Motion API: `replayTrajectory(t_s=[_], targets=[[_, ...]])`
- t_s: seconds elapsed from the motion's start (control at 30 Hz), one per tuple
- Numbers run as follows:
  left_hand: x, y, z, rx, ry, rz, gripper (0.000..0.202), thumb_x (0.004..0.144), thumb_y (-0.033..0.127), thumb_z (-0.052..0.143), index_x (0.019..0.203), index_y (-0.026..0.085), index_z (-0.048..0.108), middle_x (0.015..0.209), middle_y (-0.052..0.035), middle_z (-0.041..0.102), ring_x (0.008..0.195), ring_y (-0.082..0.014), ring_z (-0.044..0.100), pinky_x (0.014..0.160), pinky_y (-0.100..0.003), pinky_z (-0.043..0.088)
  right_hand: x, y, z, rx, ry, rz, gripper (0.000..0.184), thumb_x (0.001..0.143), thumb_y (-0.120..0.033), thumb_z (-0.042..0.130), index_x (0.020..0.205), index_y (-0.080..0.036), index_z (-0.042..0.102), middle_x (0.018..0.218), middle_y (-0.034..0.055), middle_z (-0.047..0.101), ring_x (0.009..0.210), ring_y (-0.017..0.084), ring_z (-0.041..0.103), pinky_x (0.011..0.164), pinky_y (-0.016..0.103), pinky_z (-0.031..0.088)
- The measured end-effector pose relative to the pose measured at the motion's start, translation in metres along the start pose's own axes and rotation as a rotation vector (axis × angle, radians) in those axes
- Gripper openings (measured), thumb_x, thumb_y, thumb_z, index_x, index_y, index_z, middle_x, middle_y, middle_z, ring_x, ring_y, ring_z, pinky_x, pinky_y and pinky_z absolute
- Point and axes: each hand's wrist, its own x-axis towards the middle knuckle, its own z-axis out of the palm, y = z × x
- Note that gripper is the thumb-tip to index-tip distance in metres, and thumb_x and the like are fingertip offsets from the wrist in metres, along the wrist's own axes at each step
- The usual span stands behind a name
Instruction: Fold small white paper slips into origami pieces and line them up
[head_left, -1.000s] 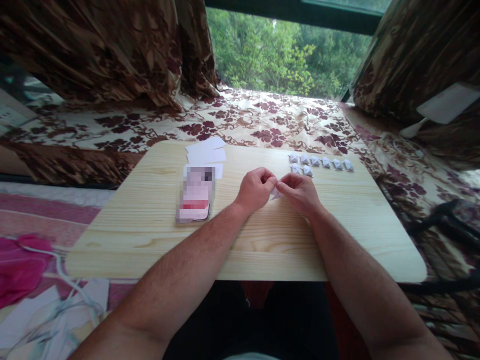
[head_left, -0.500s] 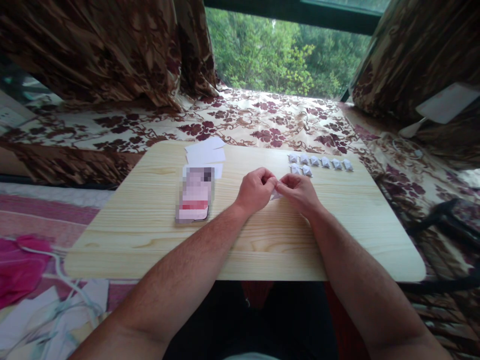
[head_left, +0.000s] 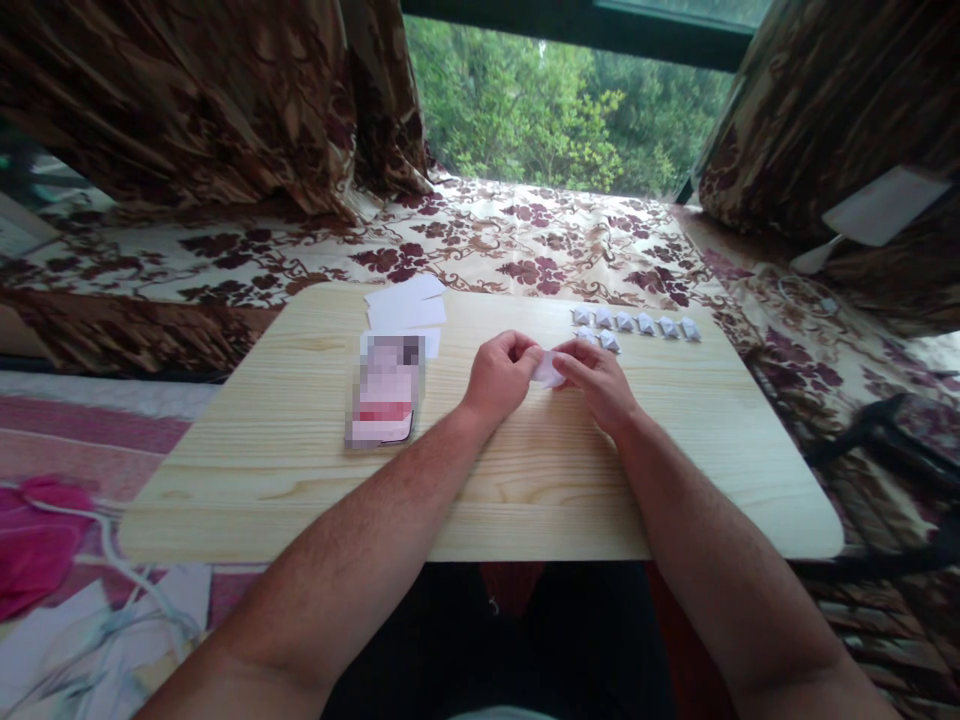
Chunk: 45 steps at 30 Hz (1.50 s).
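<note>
Between my two hands, just above the middle of the wooden table (head_left: 300, 490), is a small piece of white paper (head_left: 547, 370). My left hand (head_left: 502, 375) pinches its left side between thumb and fingers. On its right side, my right hand (head_left: 596, 380) grips it with thumb and forefinger. The paper looks partly folded, but the fingers cover its edges. Beyond my right hand, several small folded white paper pieces (head_left: 646, 323) with raised, pointed tops stand in two rows; the right hand is close to the shorter front row.
Left of my hands lies a phone (head_left: 386, 390), blurred out in part. Loose white paper strips (head_left: 405, 302) lie behind it at the table's far edge. A floral-covered ledge (head_left: 525, 240) runs below the window. Cables and papers (head_left: 142, 620) lie at lower left.
The white paper between my hands shows more of its surface now, and my fingertips have drawn slightly apart. The whole view has shifted a little.
</note>
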Motion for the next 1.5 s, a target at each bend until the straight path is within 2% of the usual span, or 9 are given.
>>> replayTrajectory(t_s=[0.13,0.23,0.37,0.63,0.83,0.97,1.13,1.27,1.5], targets=[[0.005,-0.003,0.0,-0.198,0.06,-0.101,0.017,0.078,0.035,0.068,0.077,0.019,0.061,0.058,0.0031,0.057,0.052,-0.0104,0.05,0.051,-0.024,0.04,0.001,0.001,0.0,0.149,-0.037,0.058,0.041,0.065,-0.044,0.083,0.093,-0.021,0.063,0.074,-0.0011,0.069,0.066,0.015,0.066,0.06,0.026,0.051],[0.006,-0.003,0.0,-0.311,0.062,-0.14,0.018,0.076,0.032,0.069,0.086,0.017,0.064,0.059,0.0028,0.059,0.049,-0.0098,0.051,0.048,-0.024,0.04,0.001,0.001,0.001,0.154,0.021,0.022,0.035,0.064,-0.038,0.084,0.085,-0.019,0.063,0.07,-0.0013,0.068,0.061,0.013,0.063,0.059,0.026,0.051],[0.005,-0.001,0.0,-0.286,0.025,-0.131,0.025,0.075,0.029,0.07,0.095,0.015,0.07,0.06,0.002,0.061,0.05,-0.0095,0.051,0.048,-0.023,0.04,0.002,0.002,0.0,0.152,0.133,-0.005,0.028,0.068,-0.037,0.081,0.084,-0.018,0.066,0.068,-0.0005,0.068,0.057,0.012,0.061,0.058,0.027,0.051],[-0.001,-0.001,0.002,-0.16,-0.15,-0.089,0.013,0.075,0.029,0.069,0.075,0.016,0.067,0.06,0.0008,0.062,0.052,-0.01,0.052,0.05,-0.024,0.039,0.005,0.002,-0.002,0.063,0.214,-0.042,0.013,0.07,-0.027,0.074,0.076,-0.017,0.068,0.059,-0.0022,0.063,0.052,0.011,0.055,0.052,0.025,0.044],[-0.002,0.005,-0.001,-0.08,-0.097,-0.095,0.017,0.075,0.029,0.069,0.064,0.016,0.066,0.054,0.0042,0.052,0.05,-0.0072,0.041,0.049,-0.023,0.031,0.005,0.002,-0.001,0.021,0.232,-0.069,0.01,0.068,-0.024,0.073,0.073,-0.017,0.067,0.059,-0.0029,0.063,0.05,0.01,0.054,0.049,0.024,0.042],[-0.002,0.006,-0.002,-0.147,-0.099,-0.15,0.017,0.072,0.028,0.069,0.062,0.015,0.064,0.049,0.0053,0.049,0.046,-0.006,0.037,0.046,-0.022,0.027,0.005,0.003,0.0,0.03,0.238,-0.093,0.016,0.07,-0.027,0.075,0.079,-0.017,0.068,0.061,-0.0029,0.064,0.051,0.01,0.054,0.049,0.024,0.043],[0.002,0.005,0.0,-0.342,-0.038,-0.268,0.013,0.067,0.025,0.072,0.069,0.016,0.063,0.054,0.002,0.059,0.046,-0.0084,0.05,0.043,-0.021,0.034,0.005,0.004,0.0,0.095,0.311,-0.169,0.021,0.071,-0.03,0.078,0.081,-0.019,0.063,0.065,-0.0044,0.062,0.052,0.01,0.055,0.048,0.024,0.043],[0.004,0.005,0.001,-0.428,0.011,-0.324,0.019,0.064,0.024,0.076,0.072,0.015,0.061,0.063,-0.0007,0.065,0.057,-0.013,0.065,0.045,-0.019,0.04,0.003,0.002,0.002,0.043,0.272,-0.197,0.02,0.073,-0.029,0.078,0.074,-0.019,0.061,0.063,-0.0037,0.061,0.052,0.009,0.053,0.05,0.024,0.041],[0.001,0.007,0.003,-0.432,-0.012,-0.335,0.021,0.065,0.022,0.076,0.077,0.015,0.06,0.07,-0.0034,0.07,0.062,-0.0171,0.072,0.046,-0.019,0.046,0.002,0.006,0.005,-0.043,0.241,-0.184,0.02,0.073,-0.031,0.078,0.075,-0.018,0.064,0.065,-0.0018,0.063,0.056,0.01,0.053,0.052,0.025,0.041]])
